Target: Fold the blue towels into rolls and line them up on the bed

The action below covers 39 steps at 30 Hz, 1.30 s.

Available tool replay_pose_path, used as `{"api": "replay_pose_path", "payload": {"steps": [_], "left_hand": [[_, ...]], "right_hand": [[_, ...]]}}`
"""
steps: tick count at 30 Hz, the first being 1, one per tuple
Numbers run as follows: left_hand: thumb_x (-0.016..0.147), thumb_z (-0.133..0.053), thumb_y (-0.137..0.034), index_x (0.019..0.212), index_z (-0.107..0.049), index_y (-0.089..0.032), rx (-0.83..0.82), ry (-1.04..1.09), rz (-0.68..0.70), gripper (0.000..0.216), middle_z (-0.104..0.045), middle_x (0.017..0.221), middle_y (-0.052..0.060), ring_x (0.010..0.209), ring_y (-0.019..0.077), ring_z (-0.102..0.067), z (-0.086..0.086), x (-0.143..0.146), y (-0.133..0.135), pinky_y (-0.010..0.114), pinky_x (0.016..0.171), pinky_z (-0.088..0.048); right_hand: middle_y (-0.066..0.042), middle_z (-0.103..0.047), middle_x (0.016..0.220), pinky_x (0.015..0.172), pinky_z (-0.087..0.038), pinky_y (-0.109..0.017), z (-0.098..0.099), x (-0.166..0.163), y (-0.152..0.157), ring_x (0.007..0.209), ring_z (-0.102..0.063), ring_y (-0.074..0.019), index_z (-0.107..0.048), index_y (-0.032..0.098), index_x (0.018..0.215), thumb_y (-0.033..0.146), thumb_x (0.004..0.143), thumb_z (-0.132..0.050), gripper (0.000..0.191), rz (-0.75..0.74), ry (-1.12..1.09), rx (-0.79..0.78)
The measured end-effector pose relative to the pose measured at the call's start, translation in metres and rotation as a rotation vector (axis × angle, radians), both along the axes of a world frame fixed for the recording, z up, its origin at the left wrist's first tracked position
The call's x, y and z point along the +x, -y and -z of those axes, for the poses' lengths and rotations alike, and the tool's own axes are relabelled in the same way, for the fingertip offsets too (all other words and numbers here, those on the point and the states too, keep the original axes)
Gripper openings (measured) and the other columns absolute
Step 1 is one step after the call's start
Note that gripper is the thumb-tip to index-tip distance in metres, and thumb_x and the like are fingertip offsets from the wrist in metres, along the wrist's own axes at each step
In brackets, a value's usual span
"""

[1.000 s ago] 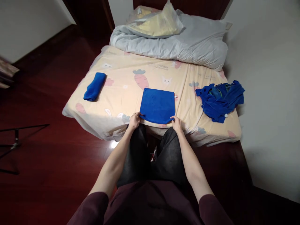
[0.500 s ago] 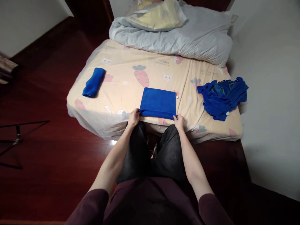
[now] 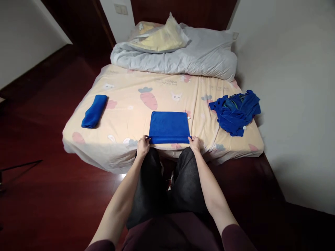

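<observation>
- Blue, flat, rectangular soft-fabric cloth [image 3: 169,123] lies near the front edge of the bed, at the centre of the clock; a narrow folded strip [image 3: 169,139] runs along its six o'clock side.
- At eight o'clock, the left hand [image 3: 143,145] pinches one end of that strip between thumb and fingers.
- At four o'clock, the right hand [image 3: 194,143] pinches the other end likewise, so the strip lies straight between them.
- Small white fabric tag [image 3: 188,118] pokes out from the cloth's edge at two o'clock.
- Just past nine o'clock, well apart from the cloth, lies a compact blue fabric roll [image 3: 94,111].
- Just short of three o'clock sits a loose, crumpled blue fabric heap [image 3: 237,113].
- Beneath all three spreads a cream bedsheet [image 3: 128,120] printed with carrots and rabbits.
- Toward twelve o'clock, a puffy pale-grey quilt [image 3: 206,57] lies across the bed, a pale-yellow bundle [image 3: 163,39] on top.
- Dark-grey trousers [image 3: 188,188] fill six o'clock.
</observation>
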State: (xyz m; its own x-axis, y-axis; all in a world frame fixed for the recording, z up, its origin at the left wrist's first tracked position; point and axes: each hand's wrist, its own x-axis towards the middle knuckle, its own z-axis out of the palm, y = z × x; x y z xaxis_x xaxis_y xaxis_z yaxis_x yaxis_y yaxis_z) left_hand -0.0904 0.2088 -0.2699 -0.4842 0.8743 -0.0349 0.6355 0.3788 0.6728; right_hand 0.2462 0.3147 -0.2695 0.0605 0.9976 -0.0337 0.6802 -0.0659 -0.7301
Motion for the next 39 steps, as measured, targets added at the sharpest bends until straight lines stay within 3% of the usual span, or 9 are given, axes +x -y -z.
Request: {"api": "replay_pose_path", "payload": {"steps": [7,12,21,28,32,36,39], "left_hand": [[0.099,-0.050,-0.034,0.115,-0.064,-0.021,-0.020,-0.083,-0.017,0.025,-0.075,0.100,0.015,0.115,0.0331,-0.065,-0.003,-0.001,0.005,0.045,0.099,-0.051],[0.103,-0.042,-0.037,0.113,-0.064,-0.021,-0.058,-0.122,-0.040,0.029,-0.075,0.102,0.017,0.113,0.0348,-0.064,-0.007,0.002,0.008,0.047,0.096,-0.050],[0.101,-0.046,-0.037,0.106,-0.063,-0.024,-0.093,-0.102,-0.034,0.022,-0.075,0.101,0.014,0.114,0.0326,-0.064,-0.021,0.005,0.012,0.044,0.095,-0.050],[0.096,-0.054,-0.038,0.097,-0.067,-0.025,-0.108,-0.088,-0.048,0.018,-0.073,0.101,0.014,0.114,0.0332,-0.064,-0.021,-0.002,0.009,0.044,0.092,-0.052],[0.094,-0.057,-0.035,0.099,-0.067,-0.024,-0.114,-0.136,-0.032,0.015,-0.072,0.105,0.016,0.117,0.0354,-0.061,-0.023,-0.001,0.005,0.047,0.096,-0.051],[0.093,-0.052,-0.020,0.108,-0.066,-0.022,-0.004,-0.222,0.095,0.021,-0.066,0.129,0.017,0.131,0.0331,-0.055,-0.033,0.006,0.008,0.050,0.110,-0.046],[0.093,-0.044,-0.013,0.110,-0.067,-0.024,0.032,-0.155,0.265,0.031,-0.066,0.135,0.013,0.136,0.0259,-0.056,-0.034,0.012,0.013,0.044,0.118,-0.044]], "right_hand": [[-0.004,-0.069,0.067,0.065,-0.045,-0.026,-0.007,-0.001,0.001,0.069,-0.064,-0.0211,-0.058,0.025,0.063,0.042,0.091,-0.062,0.032,0.046,0.044,-0.030],[-0.001,-0.065,0.062,0.062,-0.042,-0.025,-0.008,0.000,0.005,0.063,-0.059,-0.0180,-0.060,0.024,0.062,0.039,0.090,-0.065,0.033,0.034,0.118,-0.064],[-0.008,-0.078,0.084,0.072,-0.047,-0.028,-0.020,0.000,0.009,0.079,-0.071,-0.0220,-0.073,0.022,0.077,0.036,0.093,-0.068,0.022,0.045,0.094,-0.107],[-0.007,-0.077,0.079,0.072,-0.049,-0.029,-0.020,-0.003,0.005,0.078,-0.072,-0.0225,-0.072,0.024,0.071,0.034,0.091,-0.072,0.022,0.057,0.095,-0.139],[-0.008,-0.077,0.083,0.078,-0.052,-0.032,-0.020,-0.005,0.005,0.081,-0.071,-0.0241,-0.072,0.024,0.079,0.034,0.090,-0.073,0.015,0.084,0.097,-0.146],[-0.006,-0.074,0.092,0.085,-0.054,-0.033,-0.031,-0.003,0.013,0.088,-0.070,-0.0230,-0.069,0.023,0.093,0.021,0.088,-0.069,0.006,0.067,0.100,-0.047],[-0.008,-0.073,0.102,0.095,-0.053,-0.031,-0.040,0.000,0.021,0.101,-0.068,-0.0210,-0.068,0.022,0.086,0.005,0.085,-0.053,0.023,-0.119,0.064,0.153]]}}
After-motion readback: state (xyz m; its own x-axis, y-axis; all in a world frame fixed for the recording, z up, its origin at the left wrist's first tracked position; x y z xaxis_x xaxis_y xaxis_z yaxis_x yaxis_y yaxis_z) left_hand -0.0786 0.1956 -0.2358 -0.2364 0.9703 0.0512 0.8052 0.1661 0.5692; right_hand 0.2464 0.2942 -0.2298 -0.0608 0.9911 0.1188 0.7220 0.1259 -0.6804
